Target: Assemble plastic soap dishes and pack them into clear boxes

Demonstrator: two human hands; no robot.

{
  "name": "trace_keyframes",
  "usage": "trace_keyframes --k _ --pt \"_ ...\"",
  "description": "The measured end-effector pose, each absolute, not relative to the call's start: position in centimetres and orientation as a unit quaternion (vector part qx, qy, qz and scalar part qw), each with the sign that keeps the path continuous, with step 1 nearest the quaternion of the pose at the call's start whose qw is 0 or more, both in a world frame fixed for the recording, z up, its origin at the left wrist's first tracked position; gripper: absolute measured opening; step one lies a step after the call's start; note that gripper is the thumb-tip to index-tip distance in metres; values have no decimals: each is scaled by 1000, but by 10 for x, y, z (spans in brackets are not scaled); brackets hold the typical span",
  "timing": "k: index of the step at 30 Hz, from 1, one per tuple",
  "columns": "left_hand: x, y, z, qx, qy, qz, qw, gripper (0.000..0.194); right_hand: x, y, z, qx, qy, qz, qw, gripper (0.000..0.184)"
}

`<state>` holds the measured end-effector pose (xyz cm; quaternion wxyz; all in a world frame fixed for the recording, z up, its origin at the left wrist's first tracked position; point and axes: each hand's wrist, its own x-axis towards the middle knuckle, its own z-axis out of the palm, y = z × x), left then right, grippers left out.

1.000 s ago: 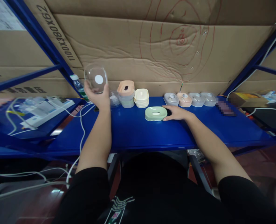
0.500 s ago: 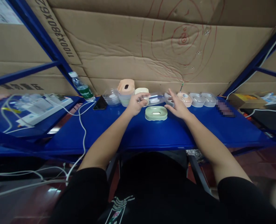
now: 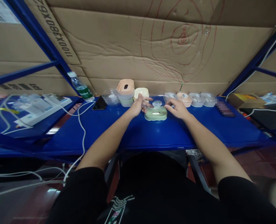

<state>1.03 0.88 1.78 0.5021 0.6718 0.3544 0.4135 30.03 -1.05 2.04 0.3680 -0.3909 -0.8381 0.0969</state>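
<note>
A clear plastic lid [image 3: 157, 103] with a round white sticker sits on top of a pale green dish base [image 3: 155, 114] on the blue shelf [image 3: 133, 133]. My left hand [image 3: 139, 106] grips the lid's left edge, with some fingers stretched out above it. My right hand [image 3: 177, 108] pinches the lid's right edge. Both hands press against the green base from either side.
Behind the hands are a stack of clear lids [image 3: 111, 96], a stack of pink, grey and green bases [image 3: 126, 92] and cream bases [image 3: 141, 92]. A row of lidded boxes [image 3: 190, 99] lies to the right. A water bottle [image 3: 80, 86], a phone [image 3: 100, 103] and white cables [image 3: 82, 124] are on the left.
My left hand brought the clear lid down from up on the left to the green base. My right hand left the base's side and took the lid's right edge.
</note>
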Motion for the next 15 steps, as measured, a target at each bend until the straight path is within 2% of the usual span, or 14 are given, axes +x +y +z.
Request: trace_keyframes --k 4,9,12,13,15 --pt "8 7 25 644 387 426 505 80 298 -7 18 -416 -806 145 395 45" --pt "8 11 20 668 345 469 465 89 300 -1 12 -428 -794 168 398 46" --pt "8 13 15 685 327 469 452 79 302 2 9 -431 -792 162 400 47" --pt "8 14 15 688 327 467 449 76 302 3 8 -432 -792 160 402 53" --pt "7 13 15 691 333 461 446 75 303 3 7 -431 -797 162 391 80"
